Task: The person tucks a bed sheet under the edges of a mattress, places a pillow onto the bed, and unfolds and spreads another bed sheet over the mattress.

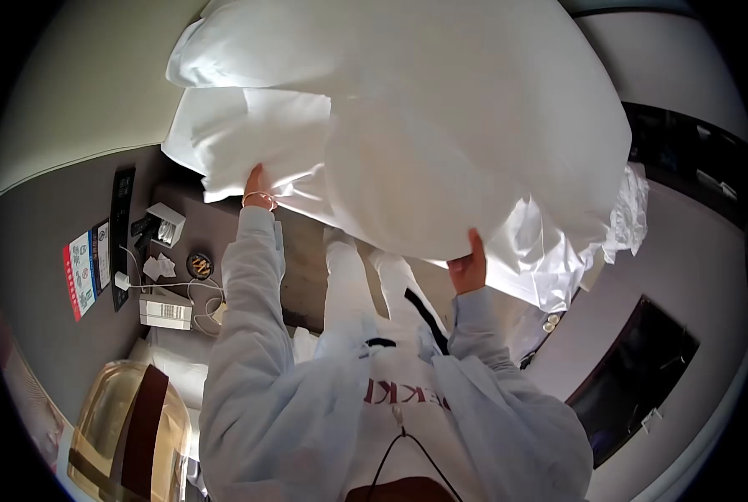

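A large white duvet [474, 125] fills the upper middle of the head view, its near edge hanging over the front of a bed. At its left part, beside a white pillow [282, 121], my left hand [259, 186] touches the white cloth, with its fingertips partly hidden. My right hand [470, 266] is at the near edge of the duvet, its index finger stretched up against the cloth and the other fingers curled. Creased, shiny white cloth [533, 259] hangs to the right of my right hand.
On the left, a bedside surface holds a telephone [165, 310], a tissue box [167, 224], a round dish [199, 266] and white cables. A chair [127, 427] stands at the lower left. A dark screen [637, 376] is on the right wall.
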A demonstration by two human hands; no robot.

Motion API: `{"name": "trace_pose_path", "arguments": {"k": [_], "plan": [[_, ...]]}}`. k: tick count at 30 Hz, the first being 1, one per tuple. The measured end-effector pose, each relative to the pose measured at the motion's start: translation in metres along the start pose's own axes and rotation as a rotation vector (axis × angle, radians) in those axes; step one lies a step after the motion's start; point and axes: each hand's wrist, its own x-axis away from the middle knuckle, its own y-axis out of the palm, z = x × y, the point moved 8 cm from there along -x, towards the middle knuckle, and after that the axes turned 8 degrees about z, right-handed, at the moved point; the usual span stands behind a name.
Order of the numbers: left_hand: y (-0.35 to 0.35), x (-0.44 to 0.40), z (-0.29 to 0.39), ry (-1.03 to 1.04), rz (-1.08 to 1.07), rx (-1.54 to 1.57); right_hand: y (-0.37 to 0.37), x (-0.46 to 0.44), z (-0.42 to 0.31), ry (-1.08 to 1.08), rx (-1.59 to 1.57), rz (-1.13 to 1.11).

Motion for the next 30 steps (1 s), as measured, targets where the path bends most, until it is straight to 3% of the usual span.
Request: {"name": "trace_pose_path", "arguments": {"k": [2,3,6,7,8,11,12,13,15,16,17,18,19,21,23,24,25,26,28,29,30], "plan": [[-0.017,-0.014,-0.021,-0.124,0.009,0.125,0.001,0.003,-0.017,0.045,-0.066,-0.153],[-0.020,0.010,-0.010,-0.039,0.006,0.230,0.013,0.004,-0.029,0.045,-0.111,-0.234],[-0.023,0.112,0.047,0.332,-0.047,0.282,0.023,0.007,-0.065,0.048,0.167,0.021],[-0.015,0.157,0.065,0.310,-0.114,0.309,0.004,-0.003,-0.063,0.044,0.275,0.124],[-0.020,0.197,0.090,0.451,-0.061,0.303,0.002,-0.002,-0.066,0.010,0.399,0.132],[-0.036,0.254,0.189,0.522,-0.380,0.262,0.033,0.013,-0.070,-0.045,0.587,0.032],[-0.041,0.265,0.232,0.520,-0.499,0.259,0.050,0.005,-0.071,-0.068,0.496,-0.051],[-0.040,0.307,0.267,0.745,-0.287,0.279,0.071,-0.005,-0.073,-0.090,0.401,-0.131],[-0.028,0.336,0.342,1.054,-0.190,0.450,0.117,-0.022,-0.096,-0.187,0.181,-0.146],[-0.031,0.334,0.373,1.242,-0.034,0.272,0.140,-0.023,-0.108,-0.215,0.095,-0.165],[-0.019,0.345,0.380,1.273,0.026,0.248,0.157,-0.022,-0.123,-0.248,0.008,-0.185],[-0.003,0.366,0.379,1.302,0.088,0.225,0.178,-0.019,-0.131,-0.231,-0.015,-0.364],[0.011,0.371,0.365,1.161,0.052,0.338,0.195,-0.012,-0.138,-0.216,-0.027,-0.543],[0.039,0.381,0.325,1.087,0.046,0.343,0.205,0.020,-0.142,-0.355,0.060,-0.710],[0.063,0.321,0.295,1.018,-0.094,0.067,0.196,0.038,-0.122,-0.323,0.200,-0.911],[0.084,0.328,0.240,1.096,-0.309,-0.072,0.175,0.043,-0.116,-0.275,0.262,-0.937],[0.101,0.301,0.194,1.005,-0.542,-0.278,0.152,0.048,-0.108,-0.222,0.324,-0.964],[0.113,0.277,0.144,0.916,-0.763,-0.501,0.115,0.045,-0.103,-0.198,0.310,-0.899],[0.125,0.279,0.019,0.509,-0.605,-0.677,0.029,0.029,-0.084,-0.130,0.229,-0.710],[0.139,0.307,-0.044,0.332,-1.042,-0.659,-0.022,0.018,-0.077,-0.088,0.161,-0.582],[0.141,0.331,-0.097,0.361,-0.894,-0.777,-0.077,0.016,-0.078,-0.105,0.167,-0.483]]}}
